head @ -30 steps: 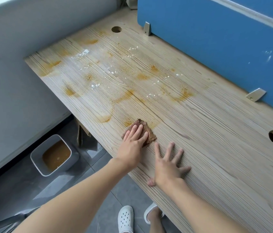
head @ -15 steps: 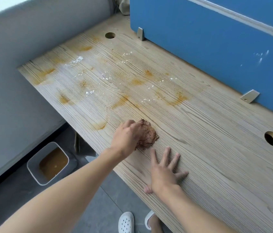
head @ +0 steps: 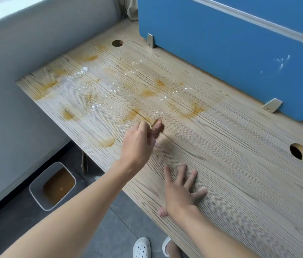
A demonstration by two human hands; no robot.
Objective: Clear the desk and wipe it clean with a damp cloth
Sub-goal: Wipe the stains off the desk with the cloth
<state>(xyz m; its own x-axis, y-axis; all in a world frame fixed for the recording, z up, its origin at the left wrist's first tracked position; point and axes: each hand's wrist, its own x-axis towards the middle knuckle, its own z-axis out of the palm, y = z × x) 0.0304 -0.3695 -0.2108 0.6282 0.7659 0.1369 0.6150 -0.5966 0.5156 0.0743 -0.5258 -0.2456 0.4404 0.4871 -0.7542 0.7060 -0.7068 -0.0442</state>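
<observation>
the left hand (head: pixel 137 144) pinches a small, bunched brown cloth (head: pixel 157 125) at its fingertips, above the middle of the desk (head: pixel 240 174). whether the cloth's lower edge touches the wood, i cannot tell. the right hand (head: pixel 179 194) lies flat near the front edge, fingers spread, holding nothing.

only stains and powder show on the desk, so the clearing looks done. the wiping looks well short of finished. orange stains (head: pixel 148 93) and white powder (head: pixel 80 71) cover the far left half, from the cloth back toward the wall and the blue panel (head: pixel 221 43). the near and right part looks free of marks. a bin (head: pixel 36 194) of orange-brown liquid stands on the floor below, so a rinse there seems likely before more passes.
</observation>
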